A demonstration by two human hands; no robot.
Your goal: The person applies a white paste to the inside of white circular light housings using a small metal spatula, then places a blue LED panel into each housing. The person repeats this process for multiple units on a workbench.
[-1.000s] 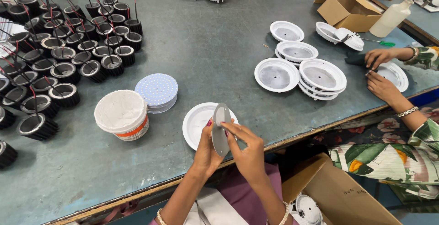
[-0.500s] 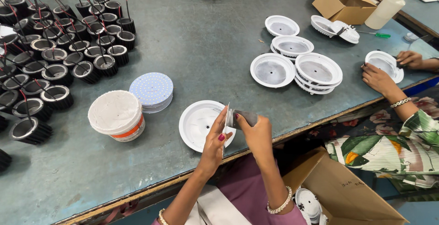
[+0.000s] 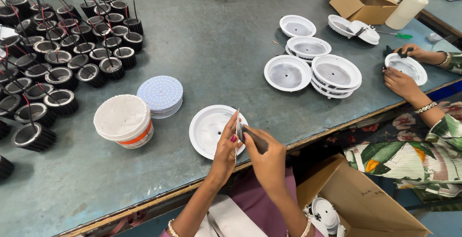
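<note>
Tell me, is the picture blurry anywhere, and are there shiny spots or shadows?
In the head view, the left hand and right hand look fairly sharp, holding a thin disc edge-on over a white round housing. The light is soft and even, with only faint shadows under the white tub. The table edges bend slightly, a wide-lens effect. No strong glare.

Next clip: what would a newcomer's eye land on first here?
Probably the two hands at the near table edge, left hand and right hand, holding a thin round disc on edge above a white round housing. Next, the mass of black finned cylinders far left, and the white tub beside a stack of dotted discs.
</note>
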